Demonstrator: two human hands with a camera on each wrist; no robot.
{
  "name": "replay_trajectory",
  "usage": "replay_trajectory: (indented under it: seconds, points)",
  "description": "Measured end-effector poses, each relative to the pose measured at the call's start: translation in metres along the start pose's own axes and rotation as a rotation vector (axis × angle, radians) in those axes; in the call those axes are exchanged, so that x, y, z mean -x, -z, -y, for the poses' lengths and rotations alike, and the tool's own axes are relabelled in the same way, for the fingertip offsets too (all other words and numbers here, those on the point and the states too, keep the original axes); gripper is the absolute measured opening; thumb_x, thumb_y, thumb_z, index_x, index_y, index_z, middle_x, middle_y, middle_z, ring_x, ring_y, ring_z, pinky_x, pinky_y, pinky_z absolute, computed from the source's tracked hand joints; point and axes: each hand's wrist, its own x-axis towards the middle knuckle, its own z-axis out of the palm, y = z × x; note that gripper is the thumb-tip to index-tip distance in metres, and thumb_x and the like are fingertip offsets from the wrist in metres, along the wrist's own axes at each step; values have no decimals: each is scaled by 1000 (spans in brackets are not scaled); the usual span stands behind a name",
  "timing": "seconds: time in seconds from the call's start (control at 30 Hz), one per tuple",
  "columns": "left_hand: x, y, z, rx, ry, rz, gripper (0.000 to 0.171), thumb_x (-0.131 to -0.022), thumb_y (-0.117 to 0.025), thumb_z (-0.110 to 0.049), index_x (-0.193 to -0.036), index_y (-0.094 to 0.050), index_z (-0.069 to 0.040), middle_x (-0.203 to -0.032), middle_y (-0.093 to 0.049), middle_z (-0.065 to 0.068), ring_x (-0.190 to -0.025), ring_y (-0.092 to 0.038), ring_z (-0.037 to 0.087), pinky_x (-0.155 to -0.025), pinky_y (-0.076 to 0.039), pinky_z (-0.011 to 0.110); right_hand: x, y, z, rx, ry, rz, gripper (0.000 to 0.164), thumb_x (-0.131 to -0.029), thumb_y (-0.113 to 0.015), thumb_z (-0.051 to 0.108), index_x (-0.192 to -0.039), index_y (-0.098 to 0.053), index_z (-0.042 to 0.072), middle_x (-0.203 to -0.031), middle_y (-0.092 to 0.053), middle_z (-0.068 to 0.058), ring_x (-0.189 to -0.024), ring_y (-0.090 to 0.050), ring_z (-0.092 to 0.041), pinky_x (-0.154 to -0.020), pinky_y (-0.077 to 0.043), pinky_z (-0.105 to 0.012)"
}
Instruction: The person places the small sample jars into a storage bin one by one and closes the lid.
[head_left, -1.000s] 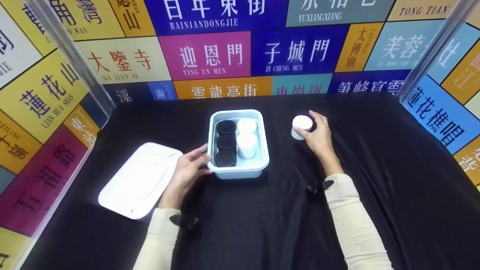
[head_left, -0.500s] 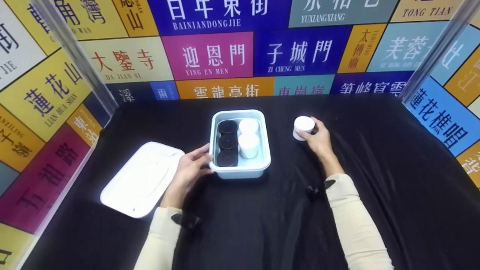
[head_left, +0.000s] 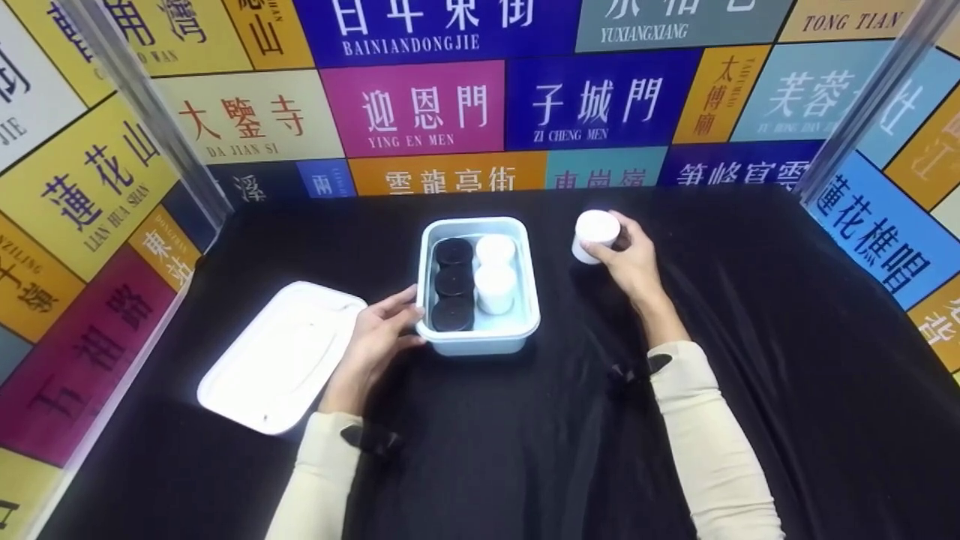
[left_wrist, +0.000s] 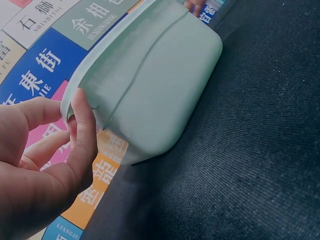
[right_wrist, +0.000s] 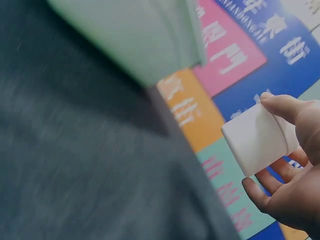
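Note:
A pale green plastic tub (head_left: 480, 346) stands on the black cloth. Inside it, three black-lidded jars (head_left: 454, 281) line the left side, and two white jars (head_left: 495, 289) sit on the right, leaving a bare spot at the front right. My left hand (head_left: 379, 334) pinches the tub's left rim between thumb and fingers, as the left wrist view confirms. To the right of the tub, my right hand (head_left: 634, 259) grips another white jar (head_left: 596, 232) round its side. In the right wrist view this jar (right_wrist: 257, 140) is raised off the cloth, between thumb and fingers.
A white lid (head_left: 281, 360) lies on the cloth to the left, partly behind the left forearm. Behind the table rises a wall of coloured signs (head_left: 420, 109). Clear upright posts (head_left: 855, 105) stand at the back corners. Each wrist wears a small black camera strap.
My right hand has lifted the white jar, which now appears higher and slightly farther left. My left hand stays on the tub's rim.

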Motion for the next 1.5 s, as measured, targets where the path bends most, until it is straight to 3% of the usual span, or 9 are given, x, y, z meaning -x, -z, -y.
replay_trajectory:
  seconds: [0.33, 0.57, 0.8, 1.03, 1.27, 1.5]
  points:
    - [0, 1, -1, -10, 1, 3, 52, -96, -62, -4, -146, -49, -2, -134, -58, 23, -86, -65, 13, -62, -60, 23, 13, -5, 39, 1, 79, 131, 72, -84, -79, 7, -147, -44, 1, -147, -53, -21, -131, -52, -31, -114, -42, -42]
    - [0, 0, -1, -9, 5, -2, 51, -96, -63, -4, -145, -50, -2, -135, -58, 22, -85, -65, 13, -61, -60, 23, 29, -12, 64, 92, 124, 219, 72, -85, -79, 13, -148, -45, 4, -143, -56, -19, -120, -56, -28, -96, -48, -26]
    - [0, -1, -1, -3, 12, 0, 51, -96, -63, -5, -145, -51, -2, -134, -58, 21, -86, -65, 14, -63, -61, 23, 47, -18, 85, 158, 224, 327, 73, -85, -80, 15, -147, -45, 4, -142, -55, -17, -121, -57, -31, -104, -52, -43]
    - [0, 0, -3, -15, 8, -6, 51, -96, -62, -4, -145, -50, -3, -131, -59, 21, -85, -66, 14, -63, -60, 23, 61, -29, 96, 237, 272, 439, 76, -83, -83, 25, -147, -47, 9, -143, -54, -12, -117, -59, -29, -103, -54, -45]
    - [-2, 0, -2, -7, 6, -4, 52, -95, -62, -3, -145, -50, -2, -131, -59, 23, -83, -66, 13, -62, -60, 23, 63, -42, 98, 386, 323, 568, 79, -80, -84, 28, -147, -47, 6, -147, -52, -14, -133, -48, -30, -120, -38, -46]
    - [-1, 2, -1, 0, 11, 2, 51, -96, -62, -3, -146, -50, -2, -133, -59, 23, -84, -66, 13, -62, -60, 23, 61, -52, 99, 436, 292, 684, 81, -82, -81, 26, -151, -41, 9, -142, -53, -15, -124, -51, -29, -113, -43, -47]
